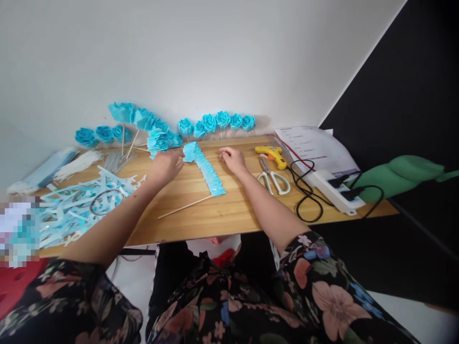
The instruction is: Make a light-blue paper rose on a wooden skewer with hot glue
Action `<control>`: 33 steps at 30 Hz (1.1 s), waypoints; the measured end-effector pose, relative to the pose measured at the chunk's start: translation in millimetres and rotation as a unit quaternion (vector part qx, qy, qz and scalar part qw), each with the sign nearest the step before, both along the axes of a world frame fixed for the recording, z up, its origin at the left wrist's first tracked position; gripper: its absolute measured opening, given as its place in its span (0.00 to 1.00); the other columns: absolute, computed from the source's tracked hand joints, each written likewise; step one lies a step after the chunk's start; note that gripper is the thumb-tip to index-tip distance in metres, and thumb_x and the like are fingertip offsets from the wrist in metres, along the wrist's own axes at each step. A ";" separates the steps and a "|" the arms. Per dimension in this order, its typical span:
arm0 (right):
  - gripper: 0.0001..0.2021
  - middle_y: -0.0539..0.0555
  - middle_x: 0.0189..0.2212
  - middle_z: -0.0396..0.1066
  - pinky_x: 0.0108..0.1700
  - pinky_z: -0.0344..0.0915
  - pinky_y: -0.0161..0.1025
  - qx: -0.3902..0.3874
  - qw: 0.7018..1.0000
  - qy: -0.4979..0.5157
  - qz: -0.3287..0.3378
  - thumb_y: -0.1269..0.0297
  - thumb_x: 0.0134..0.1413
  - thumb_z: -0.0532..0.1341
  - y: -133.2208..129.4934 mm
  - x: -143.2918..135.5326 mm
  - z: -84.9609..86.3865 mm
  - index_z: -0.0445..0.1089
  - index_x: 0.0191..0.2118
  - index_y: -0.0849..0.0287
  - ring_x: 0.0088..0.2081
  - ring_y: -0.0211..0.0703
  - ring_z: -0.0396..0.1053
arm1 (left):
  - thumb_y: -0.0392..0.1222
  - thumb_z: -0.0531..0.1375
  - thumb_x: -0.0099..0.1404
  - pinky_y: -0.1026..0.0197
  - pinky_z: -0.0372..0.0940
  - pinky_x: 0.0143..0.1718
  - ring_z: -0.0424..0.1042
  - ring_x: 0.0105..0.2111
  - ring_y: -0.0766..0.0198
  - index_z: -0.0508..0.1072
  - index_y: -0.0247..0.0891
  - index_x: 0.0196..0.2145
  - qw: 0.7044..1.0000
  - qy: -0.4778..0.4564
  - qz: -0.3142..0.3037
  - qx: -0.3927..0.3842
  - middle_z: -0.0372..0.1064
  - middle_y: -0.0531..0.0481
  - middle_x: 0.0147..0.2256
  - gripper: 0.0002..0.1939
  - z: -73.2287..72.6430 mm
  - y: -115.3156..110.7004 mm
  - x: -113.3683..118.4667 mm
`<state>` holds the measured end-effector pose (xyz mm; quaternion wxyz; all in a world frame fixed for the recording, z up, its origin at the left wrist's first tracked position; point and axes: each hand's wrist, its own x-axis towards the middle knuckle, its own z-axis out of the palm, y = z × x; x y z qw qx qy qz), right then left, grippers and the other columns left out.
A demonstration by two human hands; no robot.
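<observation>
A ruffled strip of blue crepe paper (208,172) lies across the table, its far end bent to the left. Its near end meets a thin wooden stick (184,207) that slants down to the left. My left hand (168,166) is at the far end of the strip, fingers curled in and tips against its left edge; the exact grip is partly hidden. To the right of the strip, apart from it, my right hand (234,160) hovers low with loosely bent fingers and nothing visible in them.
Blue paper roses (217,120) on sticks line the wall, with more roses (158,136) behind my left hand. Paper scraps (79,203) cover the left side. On the right are a yellow glue gun (270,155), scissors (273,179), a power strip (332,191) with black cords, and printed sheets (315,148).
</observation>
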<state>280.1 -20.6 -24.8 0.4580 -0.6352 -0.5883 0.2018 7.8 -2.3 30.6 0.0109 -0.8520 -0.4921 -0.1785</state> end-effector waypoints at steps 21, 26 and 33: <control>0.17 0.54 0.38 0.82 0.49 0.71 0.43 0.045 0.999 -0.003 0.008 0.72 0.59 0.56 -3.5 -3.4 7.3 0.78 0.49 0.58 0.42 0.46 0.79 | 0.44 0.67 0.54 0.63 0.56 0.30 0.62 0.26 0.67 0.76 0.36 0.29 0.874 -0.457 -0.001 -0.168 0.69 0.53 0.25 0.09 19.9 34.4 29.4; 0.16 0.54 0.45 0.81 0.52 0.70 0.43 0.150 0.987 -0.016 0.049 0.66 0.62 0.57 -7.7 -13.3 38.0 0.77 0.52 0.56 0.45 0.46 0.77 | 0.43 0.67 0.52 0.63 0.55 0.29 0.60 0.25 0.68 0.77 0.36 0.29 0.848 -0.485 -0.036 -0.210 0.68 0.54 0.25 0.09 34.6 38.8 34.7; 0.18 0.54 0.50 0.78 0.54 0.69 0.44 0.196 0.966 -0.070 0.152 0.66 0.62 0.59 16.4 -22.8 86.1 0.74 0.56 0.54 0.51 0.46 0.73 | 0.43 0.68 0.52 0.61 0.61 0.34 0.67 0.30 0.63 0.79 0.37 0.28 0.896 -0.388 -0.086 -0.200 0.73 0.52 0.27 0.08 52.4 45.5 29.1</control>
